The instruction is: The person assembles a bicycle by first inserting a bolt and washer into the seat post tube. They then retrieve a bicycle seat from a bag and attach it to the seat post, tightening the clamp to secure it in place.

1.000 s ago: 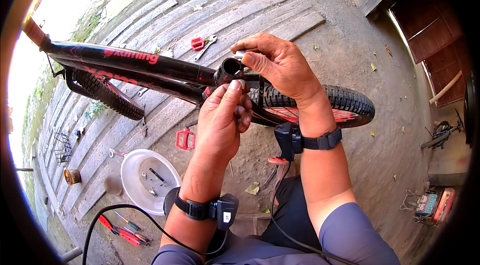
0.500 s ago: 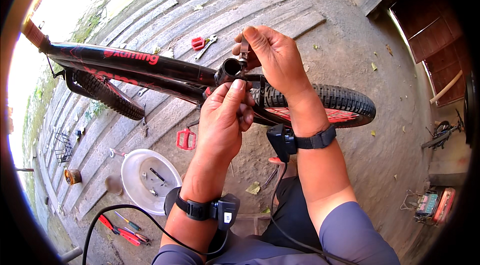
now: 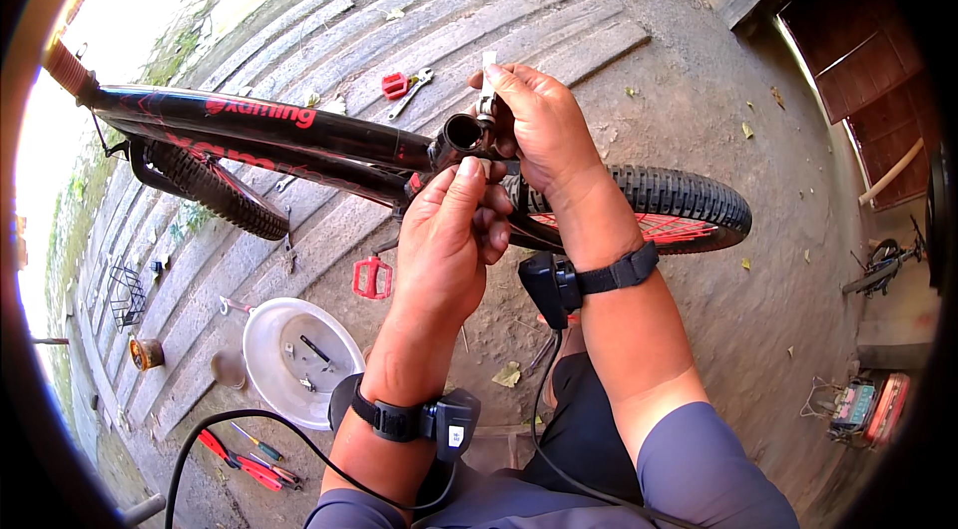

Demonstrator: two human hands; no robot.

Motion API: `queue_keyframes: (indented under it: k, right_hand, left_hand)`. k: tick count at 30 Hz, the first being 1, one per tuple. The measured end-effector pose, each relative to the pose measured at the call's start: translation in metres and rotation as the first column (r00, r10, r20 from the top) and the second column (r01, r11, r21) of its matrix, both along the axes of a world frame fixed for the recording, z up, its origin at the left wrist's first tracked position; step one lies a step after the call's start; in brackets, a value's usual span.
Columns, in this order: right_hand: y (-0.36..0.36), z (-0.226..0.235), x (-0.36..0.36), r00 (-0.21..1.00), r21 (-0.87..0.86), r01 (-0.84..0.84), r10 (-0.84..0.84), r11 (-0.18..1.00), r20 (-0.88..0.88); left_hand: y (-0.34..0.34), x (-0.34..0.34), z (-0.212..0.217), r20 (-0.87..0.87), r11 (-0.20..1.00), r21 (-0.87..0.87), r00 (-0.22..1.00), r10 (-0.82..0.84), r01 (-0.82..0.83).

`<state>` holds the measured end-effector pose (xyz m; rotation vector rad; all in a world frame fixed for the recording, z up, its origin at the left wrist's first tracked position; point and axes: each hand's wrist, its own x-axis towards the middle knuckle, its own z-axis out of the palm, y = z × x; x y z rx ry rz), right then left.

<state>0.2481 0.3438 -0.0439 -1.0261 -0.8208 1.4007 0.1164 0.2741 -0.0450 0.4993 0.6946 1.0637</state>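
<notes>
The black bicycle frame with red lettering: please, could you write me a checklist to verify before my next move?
1. Right hand on the small silver metal lever: ok, thumb and fingers grip it.
2. Hold of the left hand beside the open round black tube end: cannot tell, the fingers hide it.
3. Tube mouth uncovered: ok.
4. Lever tightness: cannot tell.
5. Ground free of tools: not ok, a silver metal wrench lies on the grey paving near a small red pedal.
6. Small loose parts contained: ok, several lie in the white plastic basin.
</notes>
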Motion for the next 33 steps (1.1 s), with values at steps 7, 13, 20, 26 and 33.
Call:
queue_keyframes:
  k: [7, 13, 20, 26, 33]
  right_hand:
    - [0.001, -0.004, -0.001, 1.0, -0.026, 0.017, -0.017, 1.0, -0.02]
    - [0.002, -0.007, 0.001, 0.998, -0.065, 0.01, -0.014, 0.998, -0.059]
    - [0.003, -0.01, -0.001, 0.997, -0.062, 0.007, -0.012, 0.998, -0.073]
    - [0.002, -0.004, 0.005, 0.978, -0.087, -0.108, 0.09, 0.99, -0.187]
    - [-0.002, -0.004, 0.012, 0.931, -0.062, -0.254, 0.226, 0.965, -0.286]
  left_hand:
    - [0.0, 0.0, 0.0, -0.001, 1.0, -0.014, 1.0, 0.001, -0.002]
    - [-0.001, 0.0, 0.0, 0.001, 1.0, -0.027, 1.0, 0.003, -0.003]
    - [0.0, -0.007, -0.004, -0.196, 0.992, 0.11, 0.978, 0.077, -0.056]
    - [0.007, -0.018, -0.007, -0.24, 0.98, 0.116, 0.953, 0.185, -0.161]
    - [0.01, -0.024, -0.009, -0.245, 0.976, 0.111, 0.947, 0.207, -0.185]
